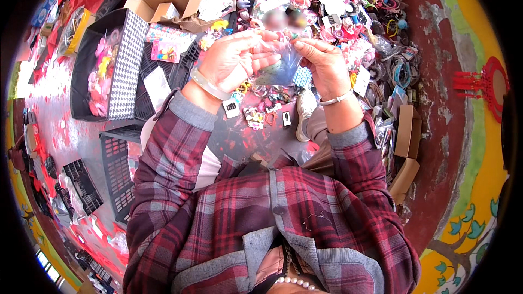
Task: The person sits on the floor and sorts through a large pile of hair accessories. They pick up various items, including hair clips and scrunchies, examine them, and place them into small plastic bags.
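Observation:
Both my hands are raised in front of me over a heap of small goods. Between them hangs a clear plastic bag (pixel 279 72), bluish in its lower part. My left hand (pixel 234 57) has thumb and forefinger closed at the bag's top, its other fingers loosely bent beside the plastic. My right hand (pixel 327 65) pinches the top right edge of the bag between thumb and fingers. Something pink and clear shows at the fingertips, too small to make out.
A black-and-white patterned bin (pixel 122 65) with pink and yellow items stands left, beside an open cardboard box (pixel 169 2). Black crates (pixel 117 166) lie nearer. Packaged hair accessories (pixel 327 0) pile up ahead and right. Cardboard boxes (pixel 407 130) line the right wall.

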Demonstrator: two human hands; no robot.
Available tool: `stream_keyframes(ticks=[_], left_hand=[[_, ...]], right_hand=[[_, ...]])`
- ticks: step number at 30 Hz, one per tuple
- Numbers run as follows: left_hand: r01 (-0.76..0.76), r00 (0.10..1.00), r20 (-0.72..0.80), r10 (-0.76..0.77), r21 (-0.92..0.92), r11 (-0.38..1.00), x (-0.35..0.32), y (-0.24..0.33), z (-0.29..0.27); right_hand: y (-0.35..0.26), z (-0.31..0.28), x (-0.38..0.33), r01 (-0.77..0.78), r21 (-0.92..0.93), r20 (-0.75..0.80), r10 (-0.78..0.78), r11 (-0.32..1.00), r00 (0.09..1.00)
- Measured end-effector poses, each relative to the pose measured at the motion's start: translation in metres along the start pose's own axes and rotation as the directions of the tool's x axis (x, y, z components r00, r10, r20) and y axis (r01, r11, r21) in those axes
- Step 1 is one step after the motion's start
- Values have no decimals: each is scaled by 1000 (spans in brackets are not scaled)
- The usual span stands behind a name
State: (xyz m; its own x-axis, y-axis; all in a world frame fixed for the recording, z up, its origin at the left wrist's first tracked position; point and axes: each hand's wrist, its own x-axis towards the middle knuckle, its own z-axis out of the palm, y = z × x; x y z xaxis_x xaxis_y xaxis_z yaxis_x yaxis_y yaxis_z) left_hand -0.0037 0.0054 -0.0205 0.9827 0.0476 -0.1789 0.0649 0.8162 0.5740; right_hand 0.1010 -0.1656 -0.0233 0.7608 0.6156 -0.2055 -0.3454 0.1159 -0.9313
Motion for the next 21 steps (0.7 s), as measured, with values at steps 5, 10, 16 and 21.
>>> stream_keyframes(ticks=[5,10,16,21], left_hand=[[-65,997,-28,75,265,962,1,-6,7],[-68,993,-69,100,367,928,1,-8,4],[-20,998,-45,37,328,944,-3,3,10],[-12,999,-28,21,279,960,-6,9,15]], right_hand=[[-1,1,0,2,-2,-31,-2,1000,1000],[-3,1,-1,6,-29,-37,-7,1000,999],[-13,5,-5,86,-124,28,-83,989,996],[-16,5,-8,138,-72,75,-132,988,988]])
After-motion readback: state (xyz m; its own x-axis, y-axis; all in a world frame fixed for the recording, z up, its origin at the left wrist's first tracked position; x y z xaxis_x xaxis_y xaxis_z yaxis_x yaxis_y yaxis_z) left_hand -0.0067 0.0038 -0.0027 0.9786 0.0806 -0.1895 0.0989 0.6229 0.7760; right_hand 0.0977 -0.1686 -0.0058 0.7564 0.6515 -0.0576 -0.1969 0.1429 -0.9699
